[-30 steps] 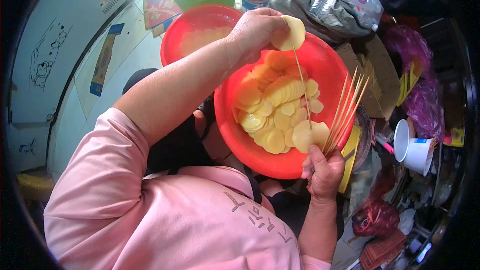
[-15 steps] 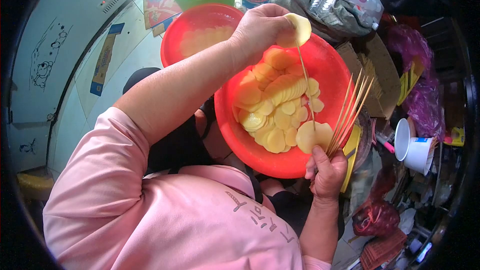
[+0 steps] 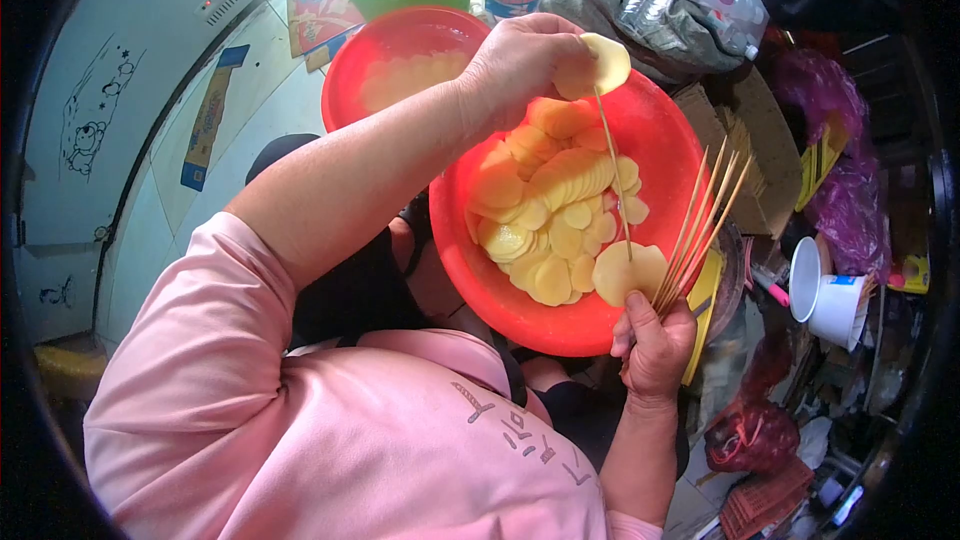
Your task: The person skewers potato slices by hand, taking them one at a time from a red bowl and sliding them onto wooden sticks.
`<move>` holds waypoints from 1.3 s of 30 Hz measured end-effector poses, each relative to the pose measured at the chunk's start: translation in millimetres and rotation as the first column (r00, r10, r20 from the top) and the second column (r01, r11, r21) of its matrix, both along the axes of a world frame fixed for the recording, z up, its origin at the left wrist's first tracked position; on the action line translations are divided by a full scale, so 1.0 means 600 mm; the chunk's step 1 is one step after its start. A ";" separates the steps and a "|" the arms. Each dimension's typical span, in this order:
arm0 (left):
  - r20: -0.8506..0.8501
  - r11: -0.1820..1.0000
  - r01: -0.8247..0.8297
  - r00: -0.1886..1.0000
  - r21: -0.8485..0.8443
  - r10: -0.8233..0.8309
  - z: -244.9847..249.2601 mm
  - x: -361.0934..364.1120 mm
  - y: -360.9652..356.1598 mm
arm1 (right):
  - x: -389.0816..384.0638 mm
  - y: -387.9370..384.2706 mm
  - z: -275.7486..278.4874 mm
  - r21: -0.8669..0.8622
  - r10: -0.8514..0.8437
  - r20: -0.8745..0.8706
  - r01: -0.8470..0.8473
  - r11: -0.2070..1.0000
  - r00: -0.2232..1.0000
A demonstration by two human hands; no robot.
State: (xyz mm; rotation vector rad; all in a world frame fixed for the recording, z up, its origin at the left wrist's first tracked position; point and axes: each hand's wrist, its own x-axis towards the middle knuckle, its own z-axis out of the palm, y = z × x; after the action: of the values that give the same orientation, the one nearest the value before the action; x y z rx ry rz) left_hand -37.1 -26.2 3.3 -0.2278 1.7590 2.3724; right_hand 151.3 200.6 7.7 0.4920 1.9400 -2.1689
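Left hand point(image 3: 515, 60) fingers pinch a potato slice point(image 3: 605, 62) onto a skewer point(image 3: 612, 170) tip, right hand point(image 3: 655, 345) clenched round the skewer bundle point(image 3: 700, 220) above a red basin point(image 3: 670, 140); piercing dead centre should avoid splitting.

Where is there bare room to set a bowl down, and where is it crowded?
Bare floor lies between the white appliance and the rear red basin. Right of the potato basin it is crowded: cardboard box, cups, bags. The left hand holds a potato slice, the right hand skewers.
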 end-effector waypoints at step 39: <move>0.291 0.790 0.613 0.760 -0.021 -0.581 -0.008 0.084 0.058 | -0.008 -0.018 -0.012 0.062 0.028 0.001 -0.028 0.998 1.000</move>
State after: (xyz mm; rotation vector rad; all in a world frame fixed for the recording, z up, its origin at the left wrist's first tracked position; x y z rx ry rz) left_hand 13.2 8.9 -1.4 0.0085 1.5374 1.6938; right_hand 146.5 189.7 0.6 0.4715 2.0066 -2.0972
